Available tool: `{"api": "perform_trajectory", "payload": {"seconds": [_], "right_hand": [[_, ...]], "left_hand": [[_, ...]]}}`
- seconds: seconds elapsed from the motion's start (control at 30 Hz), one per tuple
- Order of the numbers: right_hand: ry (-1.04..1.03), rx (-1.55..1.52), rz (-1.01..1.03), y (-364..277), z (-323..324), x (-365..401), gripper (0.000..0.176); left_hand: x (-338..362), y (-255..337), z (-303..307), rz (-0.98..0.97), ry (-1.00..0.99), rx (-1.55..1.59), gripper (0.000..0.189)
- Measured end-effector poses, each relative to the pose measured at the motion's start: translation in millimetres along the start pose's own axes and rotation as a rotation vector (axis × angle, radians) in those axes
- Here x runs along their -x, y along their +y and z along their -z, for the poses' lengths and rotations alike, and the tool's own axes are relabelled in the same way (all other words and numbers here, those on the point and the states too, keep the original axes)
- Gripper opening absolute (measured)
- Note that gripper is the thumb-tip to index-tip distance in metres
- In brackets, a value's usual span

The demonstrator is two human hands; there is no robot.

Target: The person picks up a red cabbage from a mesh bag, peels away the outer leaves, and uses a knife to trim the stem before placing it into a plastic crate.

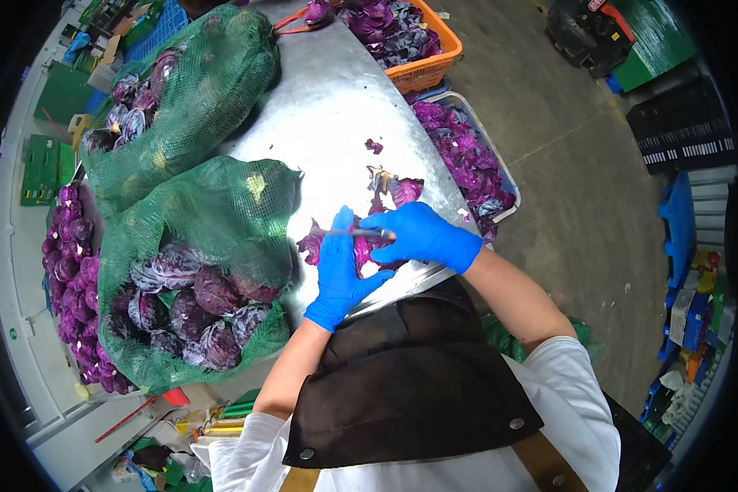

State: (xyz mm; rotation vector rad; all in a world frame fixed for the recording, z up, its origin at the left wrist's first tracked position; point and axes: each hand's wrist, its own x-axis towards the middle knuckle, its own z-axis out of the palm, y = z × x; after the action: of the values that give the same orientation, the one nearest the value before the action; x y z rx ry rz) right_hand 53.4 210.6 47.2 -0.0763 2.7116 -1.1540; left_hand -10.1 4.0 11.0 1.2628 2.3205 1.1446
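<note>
My left hand (339,271), in a blue glove, lies with fingers stretched forward and thumb out to the side, over loose red cabbage leaves (362,248) on the metal table (328,90). My right hand (425,236), gloved the same, is closed around a knife (357,233). Its thin, slightly blurred blade points left and crosses over the left fingers in this view. Just beyond the right hand lie a purple leaf piece (407,192) and a brownish trimmed scrap (380,178).
Two green mesh bags (213,98) of whole red cabbages (193,316) cover the table's left side. Peeled purple heads (72,287) are piled beyond them. Along the right edge stand an orange crate (422,75) and a pale bin (512,184), both filled with leaves.
</note>
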Motion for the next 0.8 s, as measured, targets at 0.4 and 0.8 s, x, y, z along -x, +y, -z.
{"api": "perform_trajectory", "payload": {"seconds": [0.4,0.8], "right_hand": [[0.419,-0.02,-0.332,19,-21,-7,0.034],[0.384,-0.052,-0.486,30,-55,-16,0.057]], "left_hand": [[7,13,29,0.031,-0.101,-0.148,0.106],[9,39,35,0.341,-0.168,-0.235,0.096]]}}
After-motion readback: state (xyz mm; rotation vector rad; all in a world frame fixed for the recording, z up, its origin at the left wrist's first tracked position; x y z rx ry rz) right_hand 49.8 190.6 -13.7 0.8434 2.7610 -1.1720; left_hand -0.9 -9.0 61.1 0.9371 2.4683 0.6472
